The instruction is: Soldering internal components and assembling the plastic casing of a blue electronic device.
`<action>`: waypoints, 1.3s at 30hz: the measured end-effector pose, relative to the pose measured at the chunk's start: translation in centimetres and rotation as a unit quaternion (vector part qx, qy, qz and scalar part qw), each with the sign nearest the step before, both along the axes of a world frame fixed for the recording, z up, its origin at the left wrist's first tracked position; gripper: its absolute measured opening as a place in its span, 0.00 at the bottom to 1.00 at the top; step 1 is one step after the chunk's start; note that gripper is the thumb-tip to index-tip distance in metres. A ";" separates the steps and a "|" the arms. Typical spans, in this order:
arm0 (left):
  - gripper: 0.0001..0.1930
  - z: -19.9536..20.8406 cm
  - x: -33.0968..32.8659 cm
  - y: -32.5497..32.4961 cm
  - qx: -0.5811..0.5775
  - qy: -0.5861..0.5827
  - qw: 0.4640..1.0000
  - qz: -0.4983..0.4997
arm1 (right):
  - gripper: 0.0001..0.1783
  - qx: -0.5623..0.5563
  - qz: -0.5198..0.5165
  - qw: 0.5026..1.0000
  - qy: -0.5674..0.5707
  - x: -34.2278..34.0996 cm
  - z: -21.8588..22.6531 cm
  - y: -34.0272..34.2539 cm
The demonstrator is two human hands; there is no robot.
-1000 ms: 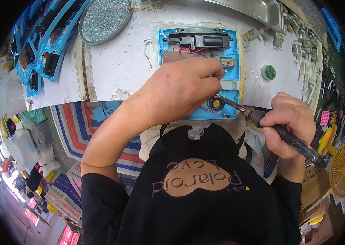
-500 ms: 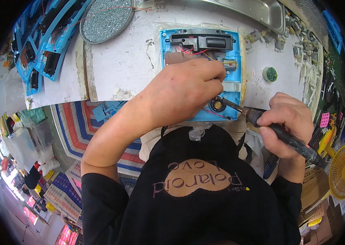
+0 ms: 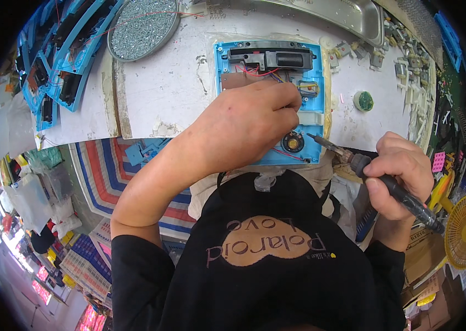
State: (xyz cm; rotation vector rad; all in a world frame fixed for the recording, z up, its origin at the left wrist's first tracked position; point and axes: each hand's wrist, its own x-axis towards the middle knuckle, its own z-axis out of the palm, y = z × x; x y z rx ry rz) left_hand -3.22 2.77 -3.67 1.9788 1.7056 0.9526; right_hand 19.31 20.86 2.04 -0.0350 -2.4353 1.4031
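A soldering iron (image 3: 390,187) with a black handle lies in the grip of my right hand (image 3: 401,174). Its tip hovers near the right edge of a blue plastic casing (image 3: 314,149), just right of a round black speaker (image 3: 292,142). My left hand (image 3: 257,118) reaches over the casing, fingers pinched together; what they hold, if anything, is hidden. Along the casing's far side sits a black plastic module (image 3: 277,57). Red and yellow wires run from it past a brown circuit board (image 3: 238,81), partly covered by my left hand.
A round tray of screws (image 3: 143,33) stands at the back left beside stacked blue casings (image 3: 73,60). To the right are a small green-topped round tin (image 3: 363,101), several small motor-like parts (image 3: 376,58) and a yellow fan (image 3: 465,231). A metal tray (image 3: 354,19) lies at the back.
My right hand has drawn the soldering iron back to the right, and its tip has left the speaker. The left hand has hardly moved.
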 end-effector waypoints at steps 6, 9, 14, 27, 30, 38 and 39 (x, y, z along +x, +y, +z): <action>0.09 0.0 -0.3 0.0 -0.006 -0.031 0.999 -0.014 | 0.10 -0.013 -0.034 0.999 0.012 0.9 -0.1 0.0; 0.09 -0.1 -0.3 0.1 0.036 -0.060 0.998 -0.003 | 0.11 -0.013 -0.045 0.999 0.014 1.0 -0.1 0.1; 0.11 -0.1 0.1 0.2 0.023 -0.111 0.993 0.030 | 0.11 -0.019 -0.054 0.998 0.028 1.0 -0.2 0.3; 0.11 0.3 0.5 0.0 0.004 -0.033 0.999 0.015 | 0.10 -0.014 -0.011 1.000 0.020 0.4 -0.5 0.2; 0.11 0.3 0.6 -0.1 -0.008 -0.019 1.000 0.016 | 0.10 -0.013 -0.005 1.000 0.011 0.0 -0.5 -0.3; 0.11 0.1 0.9 -0.1 -0.007 -0.017 1.000 0.023 | 0.12 0.001 0.011 1.000 -0.001 -0.6 -0.6 -0.6; 0.11 0.1 0.9 -0.1 -0.006 -0.016 1.000 0.022 | 0.12 0.003 0.012 1.000 0.001 -0.6 -0.6 -0.6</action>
